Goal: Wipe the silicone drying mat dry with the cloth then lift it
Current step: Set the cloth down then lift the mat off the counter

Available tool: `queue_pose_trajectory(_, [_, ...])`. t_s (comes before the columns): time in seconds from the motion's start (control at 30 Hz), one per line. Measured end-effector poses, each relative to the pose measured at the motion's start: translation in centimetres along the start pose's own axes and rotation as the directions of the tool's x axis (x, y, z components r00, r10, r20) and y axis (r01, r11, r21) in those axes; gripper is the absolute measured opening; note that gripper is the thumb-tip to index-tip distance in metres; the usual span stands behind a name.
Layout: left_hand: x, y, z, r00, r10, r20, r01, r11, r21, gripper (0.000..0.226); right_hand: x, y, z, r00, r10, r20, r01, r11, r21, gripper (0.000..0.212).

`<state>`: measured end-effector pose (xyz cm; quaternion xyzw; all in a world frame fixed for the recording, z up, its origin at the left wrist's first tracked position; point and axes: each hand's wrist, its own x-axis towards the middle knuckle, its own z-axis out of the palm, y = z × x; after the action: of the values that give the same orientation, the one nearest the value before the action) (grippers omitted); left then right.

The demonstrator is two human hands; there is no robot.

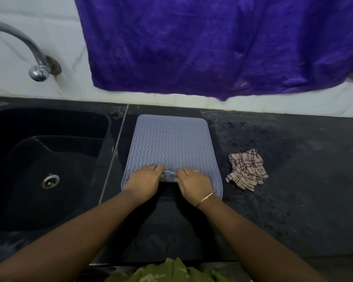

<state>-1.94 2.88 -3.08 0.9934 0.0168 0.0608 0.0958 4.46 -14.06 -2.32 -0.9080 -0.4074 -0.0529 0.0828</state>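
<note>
A pale blue silicone drying mat point(169, 143) with wavy ridges lies flat on the black counter, just right of the sink. My left hand point(144, 181) and my right hand point(194, 184) are side by side at the mat's near edge, fingers curled round it. Between them the edge is bunched up and raised a little off the counter. The checked cloth point(246, 169) sits crumpled on the counter to the right of the mat, apart from both hands.
A black sink point(29, 123) with a metal drain point(50, 181) fills the left side, under a chrome tap point(37, 70). A purple cloth point(222, 43) hangs on the white tiled wall behind. The counter point(293, 200) looks damp right of the mat.
</note>
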Motion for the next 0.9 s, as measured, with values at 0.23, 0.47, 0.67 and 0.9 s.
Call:
queue_pose_trajectory(0.23, [4.9, -1.4, -4.7, 0.976, 0.217, 0.033, -0.220, 0.965, 0.142, 0.028, 4.3, 4.7, -6.2, 0.927, 0.226, 0.298, -0.203, 0.973, -0.106, 0.028])
queue_pose_trajectory(0.47, [11.6, -4.1, -14.1, 0.993, 0.109, -0.038, -0.105, 0.989, 0.107, 0.025, 12.6, 4.8, -15.0, 0.977, 0.175, 0.120, -0.155, 0.975, -0.160, 0.028])
queue_pose_trajectory(0.67, [16.4, -3.1, -23.8, 0.901, -0.102, -0.421, 0.120, 0.993, 0.016, 0.029, 18.6, 4.6, -25.5, 0.969, 0.094, -0.227, -0.140, 0.971, -0.195, 0.032])
queue_pose_trajectory(0.9, [18.5, -1.0, -31.2, 0.733, -0.094, -0.674, 0.155, 0.987, 0.032, 0.033, 21.3, 4.8, -31.8, 0.824, 0.031, -0.566, -0.181, 0.961, -0.210, 0.024])
